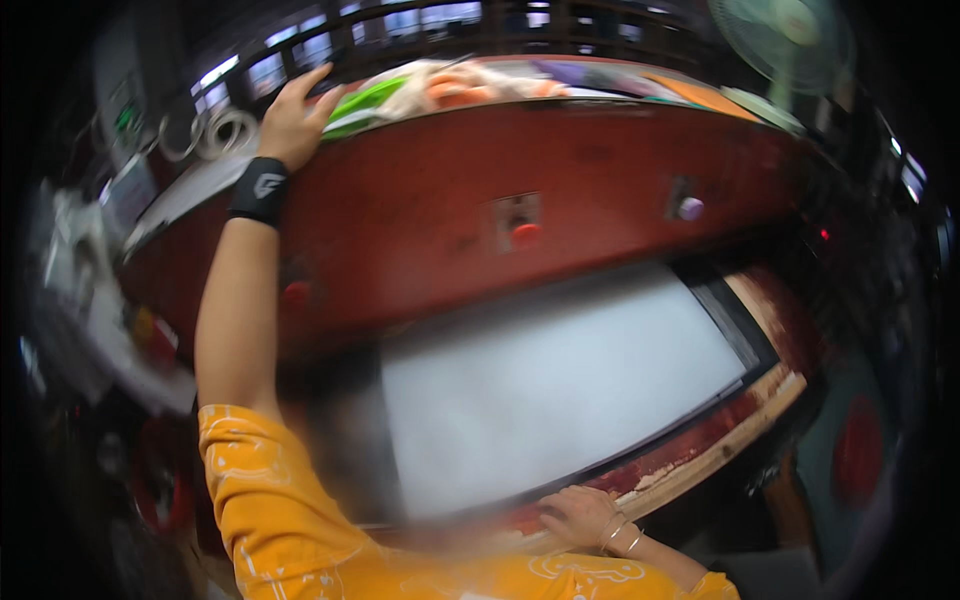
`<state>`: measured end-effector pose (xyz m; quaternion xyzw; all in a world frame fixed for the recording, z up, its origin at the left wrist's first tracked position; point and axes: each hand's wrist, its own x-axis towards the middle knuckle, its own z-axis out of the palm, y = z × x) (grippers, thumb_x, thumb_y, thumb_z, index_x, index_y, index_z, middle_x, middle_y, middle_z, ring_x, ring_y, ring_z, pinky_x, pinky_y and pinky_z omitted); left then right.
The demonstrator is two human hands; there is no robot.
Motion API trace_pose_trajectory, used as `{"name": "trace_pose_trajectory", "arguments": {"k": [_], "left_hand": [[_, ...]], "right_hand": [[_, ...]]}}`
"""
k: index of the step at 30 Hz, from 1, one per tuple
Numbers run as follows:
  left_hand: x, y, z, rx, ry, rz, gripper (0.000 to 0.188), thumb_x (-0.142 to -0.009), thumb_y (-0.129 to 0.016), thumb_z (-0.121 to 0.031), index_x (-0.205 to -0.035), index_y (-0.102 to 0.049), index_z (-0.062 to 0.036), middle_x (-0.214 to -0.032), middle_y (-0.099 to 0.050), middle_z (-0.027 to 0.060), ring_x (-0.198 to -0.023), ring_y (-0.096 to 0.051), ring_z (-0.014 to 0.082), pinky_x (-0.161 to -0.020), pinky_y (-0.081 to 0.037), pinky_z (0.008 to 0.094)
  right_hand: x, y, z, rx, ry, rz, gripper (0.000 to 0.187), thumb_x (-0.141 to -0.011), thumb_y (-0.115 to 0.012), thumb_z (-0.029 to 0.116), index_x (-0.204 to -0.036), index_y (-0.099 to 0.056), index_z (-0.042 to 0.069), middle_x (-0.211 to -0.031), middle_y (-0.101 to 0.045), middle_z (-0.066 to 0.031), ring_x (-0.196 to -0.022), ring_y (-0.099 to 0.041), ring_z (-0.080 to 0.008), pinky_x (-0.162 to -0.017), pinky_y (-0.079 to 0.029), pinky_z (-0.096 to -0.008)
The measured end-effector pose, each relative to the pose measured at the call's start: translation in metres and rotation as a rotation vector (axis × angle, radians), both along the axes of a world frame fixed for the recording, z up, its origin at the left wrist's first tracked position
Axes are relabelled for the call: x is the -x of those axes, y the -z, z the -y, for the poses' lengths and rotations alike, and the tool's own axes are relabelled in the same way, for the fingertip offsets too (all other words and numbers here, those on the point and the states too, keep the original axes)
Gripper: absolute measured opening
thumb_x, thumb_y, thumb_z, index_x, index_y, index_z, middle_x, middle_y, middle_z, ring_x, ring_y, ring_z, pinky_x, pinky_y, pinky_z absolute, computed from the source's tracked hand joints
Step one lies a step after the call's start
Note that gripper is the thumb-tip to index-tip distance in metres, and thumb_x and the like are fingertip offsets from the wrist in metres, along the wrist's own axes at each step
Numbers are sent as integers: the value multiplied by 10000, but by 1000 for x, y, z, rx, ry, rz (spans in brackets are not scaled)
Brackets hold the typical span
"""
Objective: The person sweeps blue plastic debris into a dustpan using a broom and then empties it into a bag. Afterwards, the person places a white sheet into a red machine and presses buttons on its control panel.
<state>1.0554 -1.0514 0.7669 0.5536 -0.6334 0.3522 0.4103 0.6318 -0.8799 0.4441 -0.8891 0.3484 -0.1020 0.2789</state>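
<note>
My left hand (294, 122) reaches far up over the left part of a dark red machine cover (420, 210), a black band (261, 190) round the wrist. Its fingers are apart beside a bright green cloth (372, 104); a small dark patch shows between thumb and forefinger, too blurred to name. Below the cover lies a pale white panel (550, 380) in a black frame (735, 345). My right hand (582, 514) rests on the near edge of the worn red and wooden border (715, 450), fingers stretched out, with thin bracelets at the wrist.
Cream and orange cloths (465, 86) and an orange sheet (695, 96) lie along the cover's top. An orange-red knob (525, 235) and a pale purple knob (690, 208) stick out of its front. A green fan (795, 30) stands far right; white rolls (228, 133) sit far left.
</note>
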Motion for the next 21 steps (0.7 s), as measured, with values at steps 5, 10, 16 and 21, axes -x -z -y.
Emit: {"name": "trace_pose_trajectory", "arguments": {"k": [5, 10, 16, 21], "left_hand": [[48, 96, -132, 42, 223, 56, 331, -723, -642, -106, -1044, -584, -52, -1054, -568, 153, -1022, -521, 314, -890, -412, 368], [120, 232, -376, -35, -298, -634, 379, -702, -633, -56, -1076, -571, -48, -1139, -529, 136, -1061, -510, 287, -900, -415, 362], [334, 335, -519, 257, -1203, -1498, 275, -812, -531, -41, -1084, -523, 2, -1038, -578, 118, -983, -549, 202, -863, -429, 322], [379, 360, -577, 34, -1313, -1168, 338, -787, -563, -13, -1118, -503, -41, -1079, -552, 124, -982, -554, 211, -868, -426, 303]], "right_hand": [[-6, 4, 3, -50, -60, 13, 231, -760, -601, 274, -920, -624, 109, -821, -614, -100, -781, -576, -288, -690, -462, -375], [-6, 23, 9, -116, -169, 198, 176, -701, -643, 211, -814, -647, 76, -742, -607, -106, -686, -579, -257, -633, -459, -353], [-8, 28, 4, -178, -413, 266, 162, -728, -603, 157, -829, -646, 38, -750, -604, -121, -713, -572, -255, -677, -444, -350], [-27, 8, -20, -111, -661, 217, 359, -799, -531, 347, -839, -576, -7, -809, -566, -175, -749, -507, -357, -693, -378, -420]]}}
